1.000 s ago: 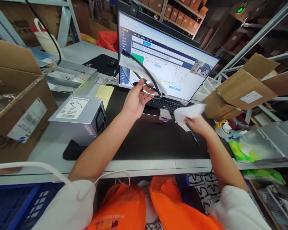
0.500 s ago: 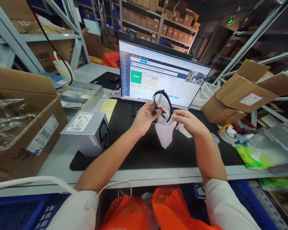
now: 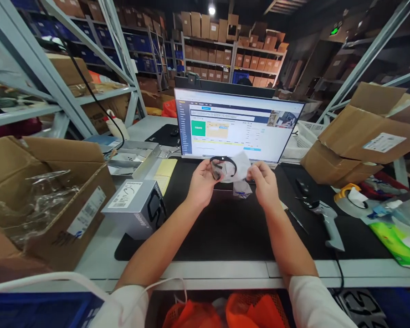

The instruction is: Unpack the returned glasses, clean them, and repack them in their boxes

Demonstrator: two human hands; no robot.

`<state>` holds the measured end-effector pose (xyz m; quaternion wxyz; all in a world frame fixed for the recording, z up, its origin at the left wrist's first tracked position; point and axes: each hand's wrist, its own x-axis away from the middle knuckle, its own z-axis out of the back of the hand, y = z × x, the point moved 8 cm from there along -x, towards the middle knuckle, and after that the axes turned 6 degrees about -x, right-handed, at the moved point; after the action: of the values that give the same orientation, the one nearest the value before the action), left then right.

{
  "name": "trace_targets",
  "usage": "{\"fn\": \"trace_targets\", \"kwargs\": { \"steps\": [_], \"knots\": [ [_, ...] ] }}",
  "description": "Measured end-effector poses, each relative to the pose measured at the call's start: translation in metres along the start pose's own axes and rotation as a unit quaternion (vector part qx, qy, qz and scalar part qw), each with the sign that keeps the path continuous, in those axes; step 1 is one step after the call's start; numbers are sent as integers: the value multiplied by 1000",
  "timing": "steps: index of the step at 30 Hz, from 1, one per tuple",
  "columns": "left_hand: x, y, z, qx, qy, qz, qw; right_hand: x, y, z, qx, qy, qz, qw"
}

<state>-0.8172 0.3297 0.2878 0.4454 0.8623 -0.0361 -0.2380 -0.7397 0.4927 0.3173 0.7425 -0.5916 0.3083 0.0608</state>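
Observation:
My left hand (image 3: 201, 186) pinches a black curved headset (image 3: 233, 165) by one end, its thin band arching to the right. My right hand (image 3: 264, 182) has its fingers closed on the edge of a thin white sleeve (image 3: 242, 166), which lies right against the headset. Both are raised over the black desk mat (image 3: 222, 232), in front of the monitor (image 3: 232, 130). A small clear packet (image 3: 242, 189) shows just below the sleeve. Left of my left forearm stands a grey product box (image 3: 133, 207) with a printed label on top.
An open carton (image 3: 85, 228) with clear plastic wrap stands at the left. At the right are a barcode scanner (image 3: 328, 223), a pen (image 3: 297, 219), a tape roll (image 3: 351, 197) and stacked cartons (image 3: 369, 132). A yellow note pad (image 3: 166, 175) lies beside the grey box.
The headset has turned from upright to nearly level and sits lower before the screen. The white sleeve, earlier hanging below it, is now stretched out to the right. My view has tilted up.

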Motion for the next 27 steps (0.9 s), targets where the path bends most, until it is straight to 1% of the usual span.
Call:
{"fn": "trace_targets", "kwargs": {
  "steps": [1,2,4,5,6,8,9,10,11,12,13,14,15,16,17,18,19,20,21,22,23,24,25,27],
  "knots": [
    [-1,3,3,-12,17,-31,999,3,1,-2,24,7,-8,1000],
    [-2,5,4,-26,26,-63,997,5,5,-7,51,-7,-27,998],
    [0,9,5,-55,30,-129,990,9,17,-23,102,-64,-76,990],
    [1,11,5,-73,30,-164,983,11,22,-29,114,-79,-93,986],
    [4,13,4,-94,31,-198,975,11,24,-32,116,-75,-98,986],
    [11,18,1,-146,36,-262,953,10,22,-34,93,-46,-82,991],
    [14,20,0,-173,38,-290,941,10,18,-36,65,-49,-70,994],
    [17,23,-1,-198,41,-315,927,11,14,-40,28,-72,-60,995],
    [20,26,-1,-220,42,-335,915,13,9,-44,-9,-114,-54,992],
    [21,28,-1,-235,38,-344,908,16,3,-49,-41,-171,-54,983],
    [19,30,0,-241,26,-339,909,20,-2,-52,-64,-227,-60,970],
    [17,30,-1,-239,2,-320,917,22,-5,-51,-75,-263,-68,960],
    [13,28,-2,-229,-34,-288,929,21,-8,-44,-78,-262,-74,959],
    [9,25,-5,-218,-81,-247,941,16,-8,-31,-76,-226,-76,968],
    [8,21,-10,-209,-134,-201,948,10,-8,-16,-71,-172,-76,980],
    [8,16,-16,-206,-185,-159,948,5,-6,-3,-63,-122,-75,988],
    [10,12,-21,-209,-226,-125,943,2,-3,6,-51,-100,-79,991],
    [12,8,-25,-216,-252,-100,938,1,1,6,-38,-117,-92,988],
    [14,5,-28,-224,-265,-82,934,2,7,0,-23,-165,-112,980],
    [15,3,-30,-230,-265,-69,934,5,12,-7,-8,-222,-133,966],
    [15,0,-30,-236,-255,-58,936,8,17,-14,2,-263,-147,954],
    [15,-3,-29,-241,-239,-46,939,10,20,-18,5,-281,-152,948],
    [14,-7,-27,-245,-223,-29,943,8,22,-19,0,-276,-149,950],
    [10,-17,-20,-256,-196,25,946,3,25,-18,-37,-224,-143,963]
  ]
}}
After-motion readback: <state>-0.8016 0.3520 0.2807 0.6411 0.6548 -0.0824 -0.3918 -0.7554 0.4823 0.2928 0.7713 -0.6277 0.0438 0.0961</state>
